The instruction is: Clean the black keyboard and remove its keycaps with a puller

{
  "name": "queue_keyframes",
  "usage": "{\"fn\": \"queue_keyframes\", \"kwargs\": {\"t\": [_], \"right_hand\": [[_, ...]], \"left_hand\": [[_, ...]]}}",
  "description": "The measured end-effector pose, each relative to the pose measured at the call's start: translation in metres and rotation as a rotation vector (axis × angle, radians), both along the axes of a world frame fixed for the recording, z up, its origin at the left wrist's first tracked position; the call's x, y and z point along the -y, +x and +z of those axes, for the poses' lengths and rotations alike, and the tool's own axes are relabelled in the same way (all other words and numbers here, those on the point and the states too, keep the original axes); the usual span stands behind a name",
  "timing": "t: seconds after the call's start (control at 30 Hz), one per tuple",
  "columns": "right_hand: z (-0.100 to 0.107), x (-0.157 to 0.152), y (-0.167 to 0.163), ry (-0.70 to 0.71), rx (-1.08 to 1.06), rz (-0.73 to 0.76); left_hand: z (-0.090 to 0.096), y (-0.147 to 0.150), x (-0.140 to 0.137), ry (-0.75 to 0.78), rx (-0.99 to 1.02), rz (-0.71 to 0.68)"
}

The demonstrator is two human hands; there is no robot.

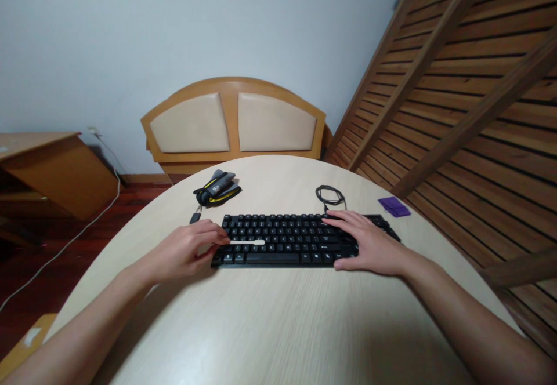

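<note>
A black keyboard [282, 237] lies on the round, light wood table [270, 315]. Above its left keys, my left hand [198, 247] pinches a slim white toothbrush [248, 242], its head pointing right; whether the bristles touch the keys I cannot tell. My right hand [368, 243] lies over the keyboard's right part, fingers spread and palm down, covering some of the keys. A coiled black cable [329, 196] rests just behind the keyboard.
Behind the keyboard at left is a grey, black and yellow folded item [216, 188] with a strap. A folded purple cloth [394, 206] lies at right. A headboard [232, 121] stands beyond the table, with wooden slats [456, 95] leaning at right.
</note>
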State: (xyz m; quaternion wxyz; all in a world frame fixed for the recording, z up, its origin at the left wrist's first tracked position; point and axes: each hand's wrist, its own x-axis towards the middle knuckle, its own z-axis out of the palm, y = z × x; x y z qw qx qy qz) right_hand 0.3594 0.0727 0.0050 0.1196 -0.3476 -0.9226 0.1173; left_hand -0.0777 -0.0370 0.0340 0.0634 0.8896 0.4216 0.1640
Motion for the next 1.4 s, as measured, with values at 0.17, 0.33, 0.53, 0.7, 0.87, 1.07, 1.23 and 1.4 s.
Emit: {"fn": "queue_keyframes", "kwargs": {"t": [0.17,0.33,0.53,0.7,0.87,1.07,1.23,1.4], "right_hand": [[0.0,0.001,0.0,-0.005,-0.018,-0.001],[-0.001,0.0,0.0,-0.008,-0.016,-0.006],[-0.002,0.0,0.0,0.004,0.008,-0.005],[-0.003,0.001,-0.002,0.015,-0.023,-0.005],[-0.002,0.001,-0.003,0.025,-0.015,-0.002],[-0.002,0.002,-0.006,0.039,-0.009,0.013],[-0.004,0.005,-0.011,0.041,-0.025,0.031],[-0.001,0.014,-0.021,0.02,0.008,0.021]], "left_hand": [[-0.005,0.012,0.001,0.097,-0.032,-0.045],[-0.015,0.024,0.001,0.142,-0.062,-0.031],[-0.018,0.044,0.007,0.133,-0.032,0.036],[-0.026,0.059,0.009,0.203,0.01,0.093],[-0.035,0.071,0.011,0.189,0.011,0.072],[-0.037,0.081,0.013,0.145,0.01,0.044],[-0.035,0.084,0.013,0.149,0.02,0.039],[-0.034,0.086,0.013,0.12,-0.031,0.02]]}}
